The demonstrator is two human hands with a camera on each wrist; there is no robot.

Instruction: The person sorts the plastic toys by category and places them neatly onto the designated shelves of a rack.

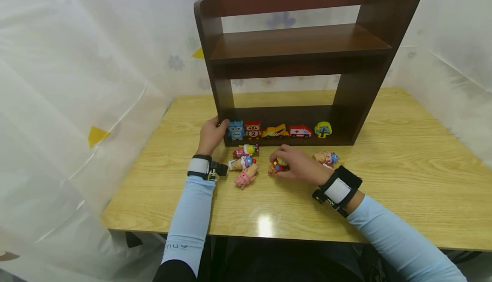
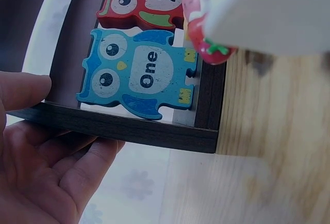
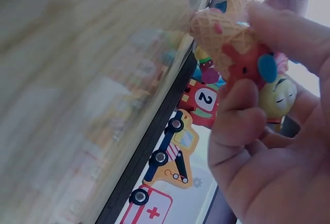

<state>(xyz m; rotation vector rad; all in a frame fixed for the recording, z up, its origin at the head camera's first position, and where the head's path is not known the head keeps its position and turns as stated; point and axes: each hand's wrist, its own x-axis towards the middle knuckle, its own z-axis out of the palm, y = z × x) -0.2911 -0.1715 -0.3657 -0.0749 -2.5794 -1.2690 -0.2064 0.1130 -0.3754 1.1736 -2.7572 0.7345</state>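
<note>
My left hand (image 1: 210,136) holds the lower left side of a dark brown wooden shelf (image 1: 292,42), its thumb inside the panel and the other fingers outside. Over the tabletop in front of the shelf, my right hand (image 1: 301,166) pinches an ice-cream-cone figurine (image 3: 227,41) with a waffle cone and red and blue parts; fingers cover some of it. A blue owl block (image 2: 139,74) marked "One" stands nearest my left hand. Beside it on the bottom shelf are a red owl (image 1: 253,130), a yellow tow truck (image 1: 275,131), an ambulance (image 1: 300,131) and a tree (image 1: 323,129).
Between my hands lie a figurine with red and yellow parts (image 1: 247,150), a cone figurine with blue and white parts (image 1: 242,163) and a pink cone figurine (image 1: 246,176). More figurines (image 1: 326,158) lie beyond my right wrist, partly hidden. The wooden table's front edge (image 1: 284,238) is nearest me.
</note>
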